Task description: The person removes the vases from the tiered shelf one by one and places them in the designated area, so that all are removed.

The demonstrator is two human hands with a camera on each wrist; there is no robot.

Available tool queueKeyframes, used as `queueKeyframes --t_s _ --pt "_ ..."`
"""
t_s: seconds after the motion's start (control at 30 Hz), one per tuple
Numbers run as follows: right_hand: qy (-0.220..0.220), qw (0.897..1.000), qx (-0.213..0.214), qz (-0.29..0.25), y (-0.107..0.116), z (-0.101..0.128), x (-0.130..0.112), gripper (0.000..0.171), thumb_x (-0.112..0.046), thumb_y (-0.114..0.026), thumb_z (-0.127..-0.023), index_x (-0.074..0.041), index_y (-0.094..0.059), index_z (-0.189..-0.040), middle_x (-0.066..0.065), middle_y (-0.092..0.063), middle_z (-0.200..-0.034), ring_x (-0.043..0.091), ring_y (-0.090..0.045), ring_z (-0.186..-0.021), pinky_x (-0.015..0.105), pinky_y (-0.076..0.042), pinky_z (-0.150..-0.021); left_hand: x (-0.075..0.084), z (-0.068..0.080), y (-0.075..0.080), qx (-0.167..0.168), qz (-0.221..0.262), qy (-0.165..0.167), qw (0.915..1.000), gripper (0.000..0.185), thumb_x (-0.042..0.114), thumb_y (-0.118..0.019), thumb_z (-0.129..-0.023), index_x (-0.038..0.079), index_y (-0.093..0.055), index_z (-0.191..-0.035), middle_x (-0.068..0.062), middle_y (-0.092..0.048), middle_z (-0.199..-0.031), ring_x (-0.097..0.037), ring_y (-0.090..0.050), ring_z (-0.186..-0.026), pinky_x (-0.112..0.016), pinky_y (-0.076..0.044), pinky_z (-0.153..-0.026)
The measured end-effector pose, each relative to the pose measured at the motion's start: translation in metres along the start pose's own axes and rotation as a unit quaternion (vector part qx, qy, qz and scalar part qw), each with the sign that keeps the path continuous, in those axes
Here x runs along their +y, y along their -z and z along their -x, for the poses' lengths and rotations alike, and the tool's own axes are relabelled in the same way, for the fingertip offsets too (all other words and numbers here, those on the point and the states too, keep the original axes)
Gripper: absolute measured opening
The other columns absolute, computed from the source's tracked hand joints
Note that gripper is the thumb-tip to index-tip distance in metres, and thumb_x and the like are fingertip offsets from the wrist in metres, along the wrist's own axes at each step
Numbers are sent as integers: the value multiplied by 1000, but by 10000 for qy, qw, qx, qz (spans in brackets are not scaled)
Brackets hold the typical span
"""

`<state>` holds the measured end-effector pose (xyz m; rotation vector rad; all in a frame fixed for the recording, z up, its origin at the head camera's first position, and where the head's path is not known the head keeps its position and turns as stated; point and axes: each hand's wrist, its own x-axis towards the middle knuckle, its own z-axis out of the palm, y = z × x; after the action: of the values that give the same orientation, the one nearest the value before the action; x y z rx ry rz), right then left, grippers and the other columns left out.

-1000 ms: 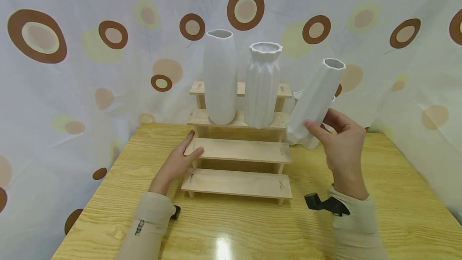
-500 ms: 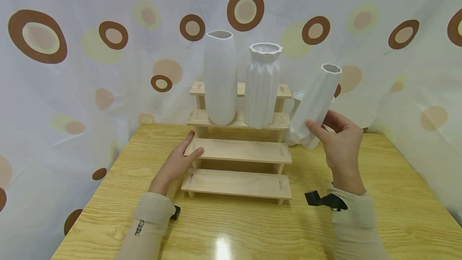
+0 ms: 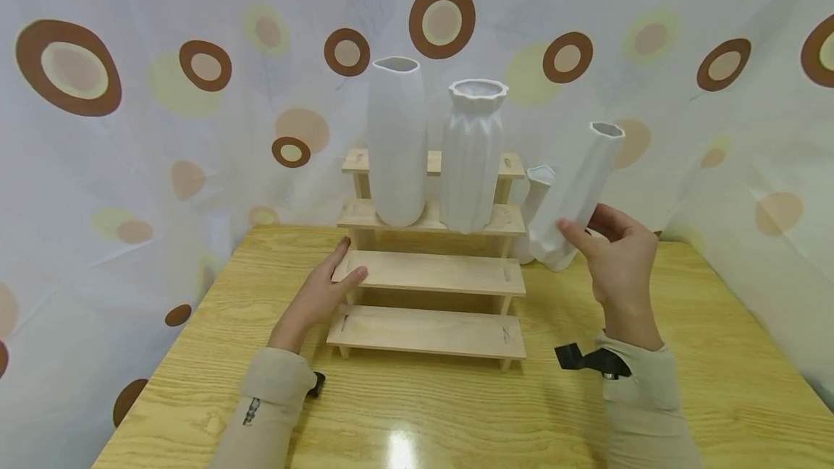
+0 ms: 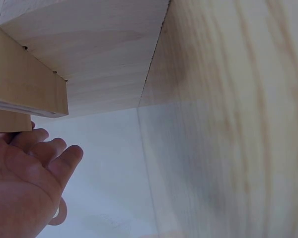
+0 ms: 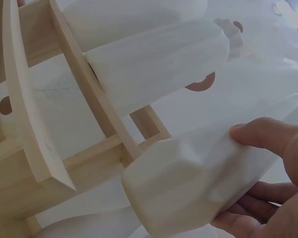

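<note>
plain white vase (image 3: 576, 190) in right hand (image 3: 619, 266)

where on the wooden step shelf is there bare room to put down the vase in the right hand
The two lower steps are bare: the bottom step wholly, the second step except its left end, where the left hand rests. The third step is crowded by the smooth vase and ribbed vase. The right hand holds the faceted vase tilted.

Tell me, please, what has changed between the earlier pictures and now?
The right hand still grips the faceted white vase, tilted. It has carried the vase slightly lower and further back, toward the small white vase behind the wooden stepped shelf. The left hand stays resting on the shelf's left end. The two tall white vases on the shelf have not moved.
</note>
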<state>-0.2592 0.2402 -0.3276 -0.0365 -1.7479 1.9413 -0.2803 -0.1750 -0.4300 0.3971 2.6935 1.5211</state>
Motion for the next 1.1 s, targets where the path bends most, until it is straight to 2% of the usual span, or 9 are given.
queueKeyframes --t_s 0.2,0.47,0.5,0.6,0.63,0.73,0.83,1.03,1.1 --pt "-284 9995 43 -87 1 -4 7 51 1 -89 -69 4 -70 -116 7 -68 -101 19 -62 -97 18 -55 -71 -2 0 0 10 30 -13 10000 84 57 -52 -97 20 -12 -160 5 -8 -163 -23 -8 -149 -52 -13 -118" --pt "-321 9993 37 192 1 -7 19 50 0 -88 -71 4 -69 -118 6 -67 -102 19 -61 -98 17 -54 -71 0 0 1 -40 95 123 9999 81 53 -53 -99 22 -10 -160 4 -7 -163 -24 -6 -149 -53 -13 -118" --pt "-320 9991 40 260 1 -8 20 50 -1 -88 -71 4 -69 -118 6 -67 -102 19 -61 -98 17 -54 -70 2 0 2 -58 91 143 9998 80 50 -53 -100 20 -10 -160 2 -7 -164 -25 -6 -149 -53 -13 -118" --pt "-339 9986 39 403 1 -8 24 50 -3 -88 -72 3 -70 -118 5 -67 -102 18 -61 -98 16 -54 -70 23 8 5 -130 66 179 9997 77 42 -53 -102 13 -10 -160 -3 -7 -164 -29 -7 -149 -54 -13 -117" --pt "-360 9985 52 415 1 -9 25 50 -3 -88 -71 3 -70 -117 5 -67 -101 18 -61 -97 16 -53 -71 23 9 5 -126 45 169 9998 78 43 -53 -102 14 -10 -160 -3 -7 -164 -29 -7 -149 -53 -14 -117" --pt "-435 9979 69 479 1 -10 29 50 -3 -89 -71 3 -70 -117 5 -67 -101 18 -62 -97 16 -53 -72 20 8 5 -77 24 98 9999 81 51 -52 -100 17 -10 -160 0 -8 -164 -26 -8 -149 -53 -14 -117" --pt "-495 9962 77 709 0 -10 32 50 -5 -88 -73 2 -70 -118 5 -67 -103 18 -61 -99 15 -52 -73 0 -1 1 2 16 14 10000 85 61 -52 -95 24 -10 -160 7 -8 -163 -23 -8 -149 -52 -13 -118" --pt "-512 9854 -76 1620 2 -8 38 55 -20 -85 -80 -2 -65 -128 5 -64 -113 17 -59 -106 17 -51 -80 0 0 1 5 1 17 10000 86 62 -52 -95 24 -10 -160 7 -8 -163 -22 -8 -149 -52 -14 -118" --pt "-482 9837 -104 1731 1 -8 42 56 -21 -84 -80 -2 -64 -129 7 -64 -116 17 -59 -107 18 -51 -81 0 0 0 6 9 39 10000 86 62 -52 -95 25 -11 -160 7 -8 -163 -22 -8 -149 -52 -14 -118"
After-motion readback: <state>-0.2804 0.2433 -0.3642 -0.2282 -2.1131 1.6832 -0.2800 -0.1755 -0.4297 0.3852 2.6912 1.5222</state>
